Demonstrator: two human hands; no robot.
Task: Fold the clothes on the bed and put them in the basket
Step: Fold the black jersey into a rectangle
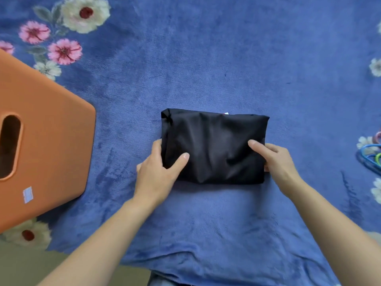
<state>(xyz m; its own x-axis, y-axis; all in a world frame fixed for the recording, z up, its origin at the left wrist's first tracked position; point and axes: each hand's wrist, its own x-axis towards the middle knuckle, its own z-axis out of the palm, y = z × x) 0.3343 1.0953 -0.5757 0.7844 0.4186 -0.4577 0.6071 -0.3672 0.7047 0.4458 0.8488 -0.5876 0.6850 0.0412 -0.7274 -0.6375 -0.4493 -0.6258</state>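
A black garment lies folded into a compact rectangle on the blue flowered bedspread, near the middle of the view. My left hand grips its left end, thumb on top and fingers tucked under the edge. My right hand grips the right end the same way, thumb pressed on the top fabric. An orange basket with an oval handle slot stands at the left, about a hand's width from the garment.
Coloured plastic hangers lie at the right edge of the bed. The bedspread's near edge falls off toward the floor at the bottom of the view.
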